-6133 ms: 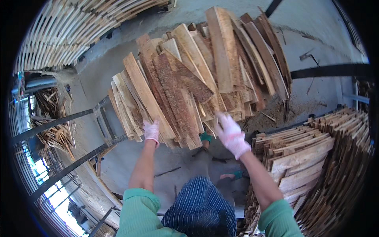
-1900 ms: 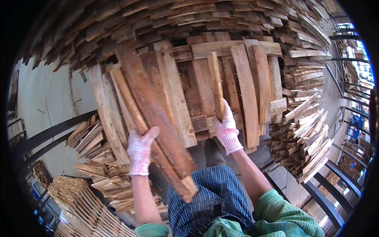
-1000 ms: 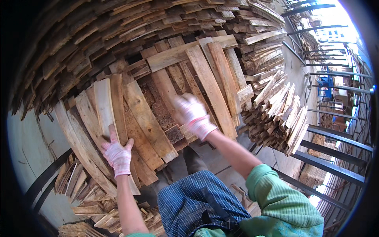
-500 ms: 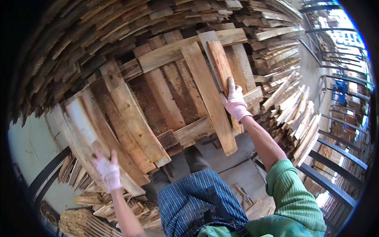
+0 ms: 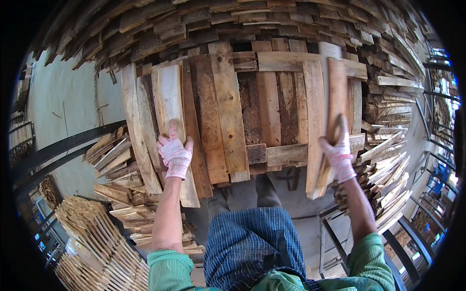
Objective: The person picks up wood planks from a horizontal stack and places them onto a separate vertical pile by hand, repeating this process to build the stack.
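Observation:
My left hand (image 5: 174,153), in a pinkish-white glove, lies on a pale wooden board (image 5: 170,94) at the left of a row of boards. Its index finger points up the board and the thumb stands apart. My right hand (image 5: 339,151), gloved alike, grips the lower part of a reddish-brown board (image 5: 336,92), which is blurred. Under that board are a whitish board (image 5: 330,50) and a pale plank (image 5: 314,109). Several more boards, such as a knotted one (image 5: 228,104), lie side by side across crosspieces (image 5: 286,155), with dark gaps between.
Stacked wood (image 5: 213,22) rises along the far side. Loose pieces (image 5: 383,179) are heaped at the right, with another pile (image 5: 126,186) at the left. Dark metal bars (image 5: 68,145) cross the left side. A slatted bundle (image 5: 97,242) stands lower left.
My left hand has come to rest on the pale board. My right hand, still on the reddish board, is lower along it. The whole view has turned and shifted.

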Available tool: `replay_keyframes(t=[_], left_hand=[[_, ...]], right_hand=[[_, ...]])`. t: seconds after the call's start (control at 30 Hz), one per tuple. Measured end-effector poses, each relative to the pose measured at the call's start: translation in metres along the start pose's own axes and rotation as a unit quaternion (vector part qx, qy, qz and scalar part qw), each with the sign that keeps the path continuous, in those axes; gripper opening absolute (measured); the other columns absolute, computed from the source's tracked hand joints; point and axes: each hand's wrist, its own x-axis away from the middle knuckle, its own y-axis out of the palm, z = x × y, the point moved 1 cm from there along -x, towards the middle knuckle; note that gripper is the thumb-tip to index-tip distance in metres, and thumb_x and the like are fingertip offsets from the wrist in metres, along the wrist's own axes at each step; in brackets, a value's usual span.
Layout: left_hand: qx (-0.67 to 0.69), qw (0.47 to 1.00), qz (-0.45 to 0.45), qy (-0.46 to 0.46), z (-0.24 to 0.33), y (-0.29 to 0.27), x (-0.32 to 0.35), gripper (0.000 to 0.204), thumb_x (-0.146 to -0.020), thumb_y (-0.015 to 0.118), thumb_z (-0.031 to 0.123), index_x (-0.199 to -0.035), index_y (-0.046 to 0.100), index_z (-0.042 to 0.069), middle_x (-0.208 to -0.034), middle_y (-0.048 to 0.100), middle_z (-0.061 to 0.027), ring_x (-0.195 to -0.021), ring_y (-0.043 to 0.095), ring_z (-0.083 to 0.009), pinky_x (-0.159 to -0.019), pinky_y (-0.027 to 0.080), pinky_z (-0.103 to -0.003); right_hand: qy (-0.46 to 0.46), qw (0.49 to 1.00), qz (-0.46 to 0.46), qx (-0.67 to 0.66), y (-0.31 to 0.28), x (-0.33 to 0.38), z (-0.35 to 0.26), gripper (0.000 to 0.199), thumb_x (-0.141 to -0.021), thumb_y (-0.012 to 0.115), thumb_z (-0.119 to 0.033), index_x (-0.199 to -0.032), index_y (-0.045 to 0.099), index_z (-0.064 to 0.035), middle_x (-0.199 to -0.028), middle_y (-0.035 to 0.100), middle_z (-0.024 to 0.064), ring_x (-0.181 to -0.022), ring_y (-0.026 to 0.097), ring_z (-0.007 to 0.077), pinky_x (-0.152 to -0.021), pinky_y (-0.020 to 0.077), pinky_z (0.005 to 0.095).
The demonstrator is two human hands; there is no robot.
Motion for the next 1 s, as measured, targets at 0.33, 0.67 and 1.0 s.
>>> replay_keyframes(t=[0.33,0.67,1.0], left_hand=[[-0.003,0.998,0.055,0.022,0.016,-0.002,0.01,0.081,-0.09,0.06,0.06,-0.158,0.027,0.03,-0.131,0.044,-0.0286,-0.117,0.048,-0.048,-0.1,0.042,-0.057],[-0.011,0.993,0.104,0.052,0.007,0.005,0.012,0.075,-0.094,0.056,0.057,-0.157,0.031,0.024,-0.124,0.047,-0.0312,-0.107,0.05,-0.0467,-0.097,0.041,-0.057],[0.097,0.991,-0.092,-0.031,0.013,-0.043,-0.011,0.087,-0.085,0.069,0.054,-0.157,0.03,0.023,-0.138,0.044,-0.0354,-0.127,0.044,-0.0493,-0.11,0.034,-0.055]], right_hand=[[0.023,0.987,-0.04,0.157,0.222,0.005,-0.086,0.071,-0.093,0.065,-0.042,-0.153,0.036,-0.0203,-0.116,0.05,0.0298,-0.1,0.059,0.0476,-0.087,0.0499,0.0493],[0.095,0.924,0.044,0.368,0.082,-0.052,-0.029,0.091,-0.078,0.078,-0.047,-0.154,0.037,-0.0196,-0.139,0.047,0.0286,-0.126,0.05,0.0467,-0.102,0.0457,0.0509],[0.063,0.956,-0.077,0.276,0.064,-0.036,0.016,0.112,-0.078,0.081,-0.023,-0.163,0.009,-0.0198,-0.138,0.037,0.0321,-0.118,0.051,0.0499,-0.104,0.0459,0.0461]])
